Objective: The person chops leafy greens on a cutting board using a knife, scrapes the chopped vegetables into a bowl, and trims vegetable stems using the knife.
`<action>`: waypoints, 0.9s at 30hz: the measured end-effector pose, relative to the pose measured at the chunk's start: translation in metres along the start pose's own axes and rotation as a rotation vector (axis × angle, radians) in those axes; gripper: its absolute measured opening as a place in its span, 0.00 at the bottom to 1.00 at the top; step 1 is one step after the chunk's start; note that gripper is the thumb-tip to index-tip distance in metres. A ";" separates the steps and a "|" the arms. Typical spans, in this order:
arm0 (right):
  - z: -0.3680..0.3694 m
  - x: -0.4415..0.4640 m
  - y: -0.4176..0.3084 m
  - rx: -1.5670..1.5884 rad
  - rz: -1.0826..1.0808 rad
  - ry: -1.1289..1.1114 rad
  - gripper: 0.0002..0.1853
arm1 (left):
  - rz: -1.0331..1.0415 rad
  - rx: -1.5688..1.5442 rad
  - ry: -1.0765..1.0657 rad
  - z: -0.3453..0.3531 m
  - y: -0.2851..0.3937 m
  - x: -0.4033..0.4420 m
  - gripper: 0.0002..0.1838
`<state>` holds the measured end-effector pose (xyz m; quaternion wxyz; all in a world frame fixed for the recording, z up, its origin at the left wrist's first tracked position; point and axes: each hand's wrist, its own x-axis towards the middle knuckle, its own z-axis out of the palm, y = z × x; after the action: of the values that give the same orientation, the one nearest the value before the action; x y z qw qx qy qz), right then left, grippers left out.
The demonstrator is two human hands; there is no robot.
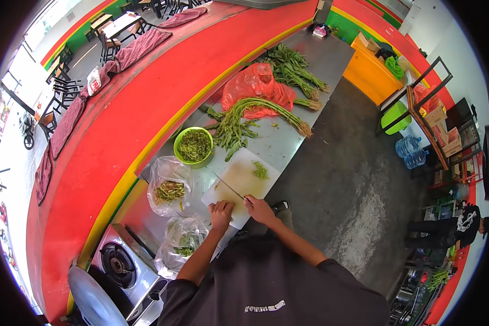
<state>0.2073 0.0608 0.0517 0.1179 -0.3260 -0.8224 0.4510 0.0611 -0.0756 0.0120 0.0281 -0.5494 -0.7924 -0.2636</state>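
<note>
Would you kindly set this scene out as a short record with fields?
Right hand: holds a knife over the cutting board
Left hand: fingers bent, at the board's edge; contact unclear
On board: small heap of chopped greens
Beside board: green bowl holding leafy pieces
Bags: two clear bags with plant pieces, one red bag
Uncut: long leafy stalks

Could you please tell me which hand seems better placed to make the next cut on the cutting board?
Probably the right hand: it grips the knife, whose blade extends across the cutting board. The left hand, fingers curled, shows no knife.
</note>
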 end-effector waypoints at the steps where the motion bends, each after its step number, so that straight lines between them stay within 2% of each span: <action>1: 0.002 0.002 -0.002 -0.003 0.002 0.013 0.14 | 0.032 0.033 0.007 -0.002 -0.001 -0.001 0.09; 6: -0.006 -0.005 0.005 0.030 0.078 0.027 0.17 | -0.013 -0.005 0.020 0.001 -0.014 0.008 0.06; 8: -0.007 -0.012 0.020 0.054 0.040 0.046 0.18 | -0.040 -0.041 0.047 0.002 -0.021 0.018 0.05; 10: -0.014 -0.023 0.022 0.220 0.129 0.083 0.18 | -0.169 -0.076 0.198 0.004 -0.028 0.034 0.04; 11: -0.018 -0.028 0.024 0.220 0.128 0.085 0.18 | -0.309 -0.164 0.218 0.005 -0.032 0.043 0.04; 12: -0.022 -0.034 0.022 0.234 0.176 0.092 0.18 | -0.306 -0.164 0.215 0.007 -0.036 0.052 0.04; 14: -0.025 -0.046 0.020 0.252 0.231 0.107 0.19 | -0.531 -0.202 0.206 0.010 -0.041 0.069 0.05; 22: -0.015 -0.081 0.034 0.326 0.311 0.210 0.19 | -0.546 -0.185 0.188 0.025 -0.045 0.086 0.07; 27: -0.013 -0.085 0.031 0.350 0.322 0.226 0.18 | -0.418 -0.113 0.114 0.025 -0.046 0.087 0.06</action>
<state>0.2916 0.0265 0.0422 0.1904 -0.4755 -0.6511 0.5600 -0.0079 -0.0021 0.0018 -0.0133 -0.3581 -0.8702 -0.3380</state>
